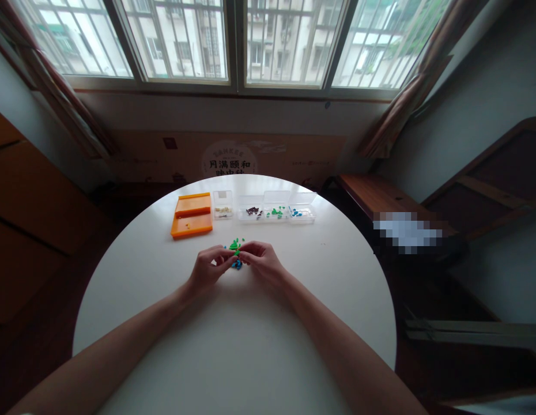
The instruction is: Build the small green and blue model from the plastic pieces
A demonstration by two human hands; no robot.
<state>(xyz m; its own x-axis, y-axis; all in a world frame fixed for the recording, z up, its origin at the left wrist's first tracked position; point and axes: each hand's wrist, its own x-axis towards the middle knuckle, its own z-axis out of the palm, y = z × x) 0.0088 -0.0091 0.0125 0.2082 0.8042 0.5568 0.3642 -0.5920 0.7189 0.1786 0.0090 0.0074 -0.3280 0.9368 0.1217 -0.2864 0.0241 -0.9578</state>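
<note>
My left hand [208,266] and my right hand [264,260] meet over the middle of the white round table [207,357]. Between their fingertips both pinch a small green plastic piece [237,253]; its exact kind is too small to make out. Just beyond the fingers lie loose green pieces [234,245]. Small blue pieces [237,265] show below the fingertips, partly hidden by them. Whether the green piece is joined to the blue ones I cannot tell.
Past my left hand stands an orange two-part tray [192,233] with a few tiny bits. Beside it, clear lidded boxes hold pale bits [223,211], dark pieces [253,212], green pieces [276,212] and blue pieces [296,212]. A wooden bench [376,196] is at the right.
</note>
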